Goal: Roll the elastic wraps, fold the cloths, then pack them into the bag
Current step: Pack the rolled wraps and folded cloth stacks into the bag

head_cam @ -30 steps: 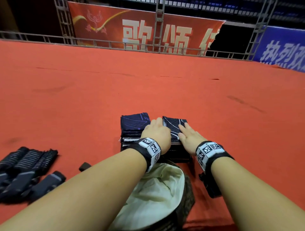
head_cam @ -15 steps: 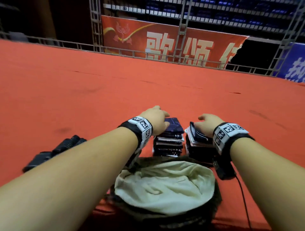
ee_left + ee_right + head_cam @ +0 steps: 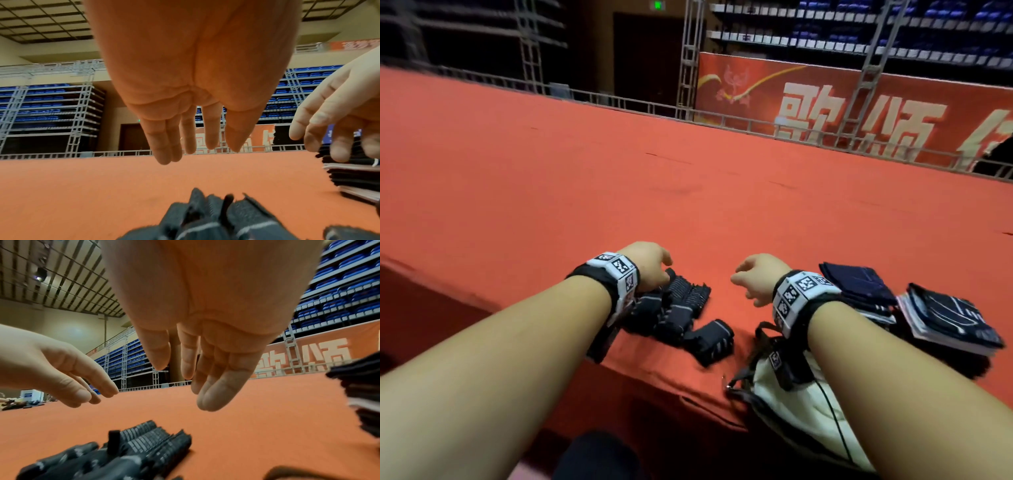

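Note:
Several rolled dark elastic wraps [image 3: 681, 311] lie in a cluster near the front edge of the red table [image 3: 619, 178]. My left hand [image 3: 650, 263] hovers just above them with straight fingers [image 3: 209, 129] and holds nothing. My right hand [image 3: 753, 277] hangs in the air to the right of the wraps [image 3: 144, 446], fingers [image 3: 218, 386] relaxed and empty. Two stacks of folded dark cloths [image 3: 869, 294] [image 3: 955, 322] stand behind my right wrist. The cream-lined bag [image 3: 801, 401] lies open at the table edge under my right forearm.
A metal truss railing [image 3: 722, 120] and a red banner [image 3: 859, 113] run behind the far edge of the table. The table's front edge drops off under my left forearm. Bare red cloth stretches beyond the hands.
Both hands left the cloth stacks and moved left toward the rolled wraps. The head view swung left, so the stacks and bag now sit at the right.

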The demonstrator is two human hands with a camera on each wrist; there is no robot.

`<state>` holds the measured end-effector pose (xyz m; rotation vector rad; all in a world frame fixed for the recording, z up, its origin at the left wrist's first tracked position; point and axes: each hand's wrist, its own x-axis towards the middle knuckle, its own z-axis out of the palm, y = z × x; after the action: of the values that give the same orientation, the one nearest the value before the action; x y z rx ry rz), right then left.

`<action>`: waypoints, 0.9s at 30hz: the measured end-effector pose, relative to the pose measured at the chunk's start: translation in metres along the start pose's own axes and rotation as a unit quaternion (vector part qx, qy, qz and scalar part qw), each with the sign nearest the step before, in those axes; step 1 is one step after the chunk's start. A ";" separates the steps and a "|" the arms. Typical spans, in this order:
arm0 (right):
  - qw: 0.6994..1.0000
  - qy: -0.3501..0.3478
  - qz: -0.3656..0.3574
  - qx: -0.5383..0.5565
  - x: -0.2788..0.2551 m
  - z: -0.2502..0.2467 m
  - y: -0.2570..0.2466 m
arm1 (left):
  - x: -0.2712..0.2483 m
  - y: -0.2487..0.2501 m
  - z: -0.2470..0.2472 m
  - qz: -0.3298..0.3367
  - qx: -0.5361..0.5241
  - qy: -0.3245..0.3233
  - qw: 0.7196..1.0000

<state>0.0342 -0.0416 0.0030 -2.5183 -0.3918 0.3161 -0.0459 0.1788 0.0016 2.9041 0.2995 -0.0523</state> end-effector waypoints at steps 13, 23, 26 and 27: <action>0.990 -0.050 0.097 0.090 0.041 0.071 -0.008 | 0.030 -0.040 0.037 -0.067 -0.068 -0.015 0.995; 0.982 -0.081 0.144 0.096 0.064 0.088 -0.012 | 0.072 -0.026 0.052 -0.094 -0.090 -0.062 0.990; 0.982 -0.084 0.146 0.087 0.071 0.090 -0.010 | 0.082 -0.024 0.058 -0.095 -0.075 -0.084 0.989; 0.982 -0.087 0.143 0.087 0.074 0.091 -0.010 | 0.085 -0.024 0.060 -0.095 -0.067 -0.085 0.990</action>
<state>0.0733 0.0367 -0.0754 -2.3789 -0.0617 0.6553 0.0317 0.2050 -0.0673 2.7081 0.5264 -0.2960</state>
